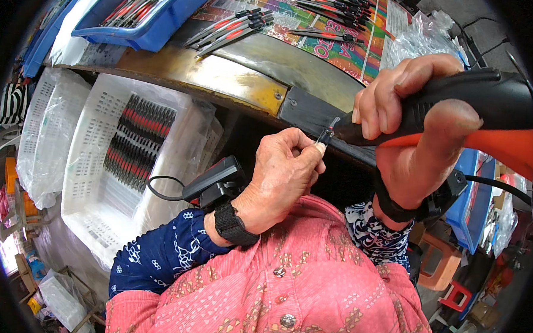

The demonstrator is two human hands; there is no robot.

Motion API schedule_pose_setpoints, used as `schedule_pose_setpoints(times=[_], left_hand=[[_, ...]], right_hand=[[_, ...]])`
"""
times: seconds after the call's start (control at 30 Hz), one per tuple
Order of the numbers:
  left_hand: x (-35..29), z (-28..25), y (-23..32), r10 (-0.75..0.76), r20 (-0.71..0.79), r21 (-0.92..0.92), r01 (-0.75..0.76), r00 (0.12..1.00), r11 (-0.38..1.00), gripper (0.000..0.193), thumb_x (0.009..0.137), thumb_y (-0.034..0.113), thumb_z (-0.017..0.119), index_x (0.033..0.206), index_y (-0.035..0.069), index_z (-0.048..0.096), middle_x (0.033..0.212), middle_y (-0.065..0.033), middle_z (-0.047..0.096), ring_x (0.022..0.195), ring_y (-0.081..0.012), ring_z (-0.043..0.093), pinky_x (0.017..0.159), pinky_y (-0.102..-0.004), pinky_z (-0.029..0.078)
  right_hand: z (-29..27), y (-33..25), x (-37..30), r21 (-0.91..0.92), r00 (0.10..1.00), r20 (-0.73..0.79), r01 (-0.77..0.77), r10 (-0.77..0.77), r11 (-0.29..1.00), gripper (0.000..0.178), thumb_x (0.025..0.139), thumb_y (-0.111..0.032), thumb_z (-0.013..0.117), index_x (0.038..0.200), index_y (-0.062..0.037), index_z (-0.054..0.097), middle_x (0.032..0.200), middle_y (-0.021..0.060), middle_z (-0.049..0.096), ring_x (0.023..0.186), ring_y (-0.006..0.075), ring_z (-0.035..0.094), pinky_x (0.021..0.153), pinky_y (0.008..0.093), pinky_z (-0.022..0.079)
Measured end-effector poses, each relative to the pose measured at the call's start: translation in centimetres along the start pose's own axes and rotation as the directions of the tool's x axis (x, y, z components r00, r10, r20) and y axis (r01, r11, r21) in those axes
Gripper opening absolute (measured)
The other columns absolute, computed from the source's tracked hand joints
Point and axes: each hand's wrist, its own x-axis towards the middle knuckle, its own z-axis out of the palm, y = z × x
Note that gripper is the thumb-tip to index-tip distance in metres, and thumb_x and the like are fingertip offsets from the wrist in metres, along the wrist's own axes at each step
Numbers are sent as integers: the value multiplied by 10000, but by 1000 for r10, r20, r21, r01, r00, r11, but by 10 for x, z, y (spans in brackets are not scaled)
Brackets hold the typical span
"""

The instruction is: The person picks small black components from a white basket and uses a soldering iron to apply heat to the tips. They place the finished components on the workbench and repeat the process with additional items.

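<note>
My left hand [286,170] is closed, with thumb and forefinger pinching a small dark piece [325,135] that has a bit of red and a pale end. Most of that piece is hidden by the fingers. My right hand [408,122] grips a black and orange power tool [477,101] with a tapered nose, which looks like an electric screwdriver. Its tip meets, or nearly meets, the small piece just above the bench's near edge. Around both wrists are black straps, each with a dark device.
Slim black, red and grey pieces [234,29] lie in groups on the metal bench [223,69] and a colourful printed sheet [279,15]. A blue tray [135,36] holds more. Left of my lap, a white crate [87,176] contains stacked rows. Stools [440,263] stand at right.
</note>
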Motion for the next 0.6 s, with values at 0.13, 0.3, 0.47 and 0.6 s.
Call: schedule_pose_setpoints(times=[0.13, 0.3, 0.47, 0.6], left_hand=[[-1, 1, -1, 11, -18, 24, -10, 1000, 1000, 121, 855, 115, 593, 782, 31, 545, 654, -35, 565, 516, -79, 452, 465, -198, 353], [0, 1, -1, 22, -12, 22, -22, 1000, 1000, 126, 856, 118, 591, 780, 31, 542, 649, -30, 562, 508, -78, 444, 455, -202, 346], [-2, 2, 1, 11, -14, 26, -11, 1000, 1000, 131, 855, 124, 592, 778, 32, 539, 648, -28, 562, 504, -77, 445, 445, -203, 343], [-2, 2, 2, 15, -17, 43, -15, 1000, 999, 137, 859, 130, 587, 776, 33, 537, 646, -26, 562, 502, -76, 450, 445, -201, 347]], right_hand=[[-3, -1, 3, 70, 997, 71, -39, 34, 997, 637, 777, -679, 511, 889, -58, 426, 616, 16, 426, 497, 115, 433, 550, 277, 398], [2, 3, 0, 41, 1000, -24, -9, 10, 999, 628, 778, -663, 530, 885, -53, 426, 612, 16, 425, 497, 114, 432, 541, 274, 397], [3, 3, -1, 100, 1000, -12, -4, 5, 995, 615, 782, -645, 545, 880, -50, 425, 616, 17, 428, 499, 112, 432, 536, 269, 394], [3, 2, 1, 42, 1000, 1, 30, -30, 999, 604, 785, -634, 554, 873, -50, 426, 614, 15, 430, 501, 110, 430, 539, 265, 392]])
